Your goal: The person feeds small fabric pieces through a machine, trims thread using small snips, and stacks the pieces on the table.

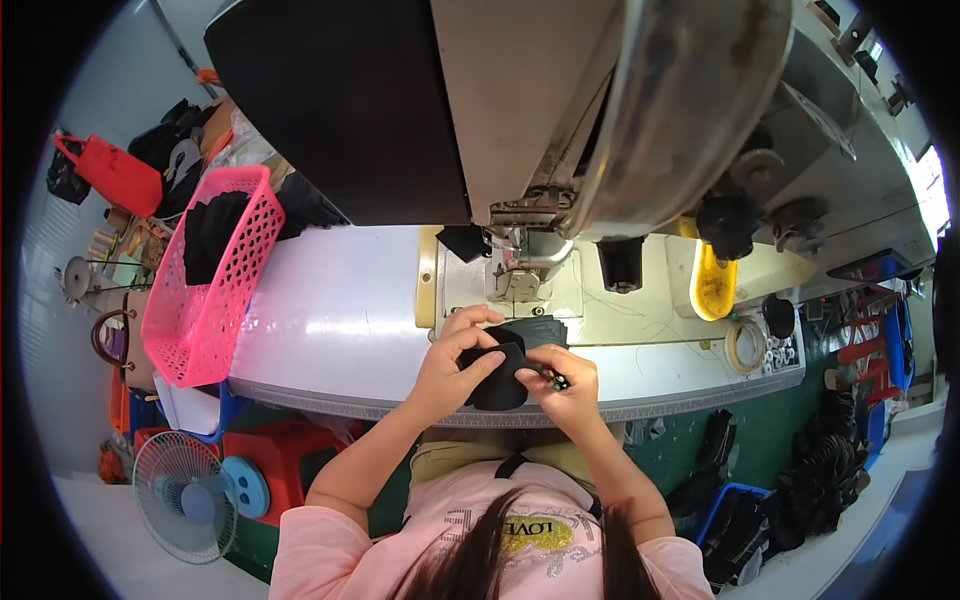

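Observation:
In front of the sewing machine (525, 270), my left hand (450, 365) pinches a curved piece of black fabric (500, 385) between thumb and fingers. My right hand (568, 392) grips the same piece by its right edge. A small dark object with light spots (553, 379) pokes out from the right fingers; its kind is unclear. Just behind the hands, a stack of black fabric pieces (540, 330) lies on the machine bed, partly covered by the left fingers. Another black scrap (463, 243) rests left of the needle area.
A pink basket (215, 290) with black fabric stands on the left of the table (320, 310). At right are a yellow tray (713, 285) and a tape roll (745, 346). The machine head overhangs the work. A fan (187, 497) and red stool (275, 465) stand lower left.

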`<state>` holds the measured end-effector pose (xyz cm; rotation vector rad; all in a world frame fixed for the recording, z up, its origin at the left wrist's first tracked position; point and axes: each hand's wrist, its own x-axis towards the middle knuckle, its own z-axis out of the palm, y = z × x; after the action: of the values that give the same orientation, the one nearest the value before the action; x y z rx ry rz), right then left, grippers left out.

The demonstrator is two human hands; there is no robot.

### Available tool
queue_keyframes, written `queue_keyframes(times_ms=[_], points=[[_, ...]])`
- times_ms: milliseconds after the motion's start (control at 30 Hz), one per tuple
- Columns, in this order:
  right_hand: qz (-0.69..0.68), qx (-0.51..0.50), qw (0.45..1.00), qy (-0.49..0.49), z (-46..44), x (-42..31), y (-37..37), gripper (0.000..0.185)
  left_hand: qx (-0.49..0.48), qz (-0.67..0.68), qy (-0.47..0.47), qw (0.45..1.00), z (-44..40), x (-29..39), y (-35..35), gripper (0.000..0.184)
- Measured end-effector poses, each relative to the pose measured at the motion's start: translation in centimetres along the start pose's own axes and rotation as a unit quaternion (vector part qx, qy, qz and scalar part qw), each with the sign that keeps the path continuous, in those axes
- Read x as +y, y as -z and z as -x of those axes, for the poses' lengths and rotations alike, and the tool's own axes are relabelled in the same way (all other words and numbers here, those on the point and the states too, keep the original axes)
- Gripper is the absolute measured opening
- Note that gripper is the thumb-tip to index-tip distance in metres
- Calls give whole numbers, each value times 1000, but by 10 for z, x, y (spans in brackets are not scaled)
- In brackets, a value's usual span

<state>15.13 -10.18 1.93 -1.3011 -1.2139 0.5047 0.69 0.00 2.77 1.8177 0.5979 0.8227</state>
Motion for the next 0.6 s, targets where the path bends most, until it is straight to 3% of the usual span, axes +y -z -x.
queue_keyframes(times_ms=[100, 200, 400, 500, 600], points=[[-34, -1, 999, -31, -4, -12, 1, 12, -20, 112, 75, 991, -4, 18, 5, 14], [-30, 3, 999, -42, -8, -18, 1, 11, -26, 121, 128, 984, -4, 21, 10, 17], [-7, 12, 999, -49, -15, -22, 1, 8, 1, 97, 120, 988, -8, 20, 9, 21], [-26, 21, 997, -65, -17, -22, -1, 7, 67, 163, 100, 979, -7, 14, 0, 16], [-50, 32, 995, -76, -19, -20, -3, 7, 173, 385, 199, 884, -11, 31, -17, 11]])
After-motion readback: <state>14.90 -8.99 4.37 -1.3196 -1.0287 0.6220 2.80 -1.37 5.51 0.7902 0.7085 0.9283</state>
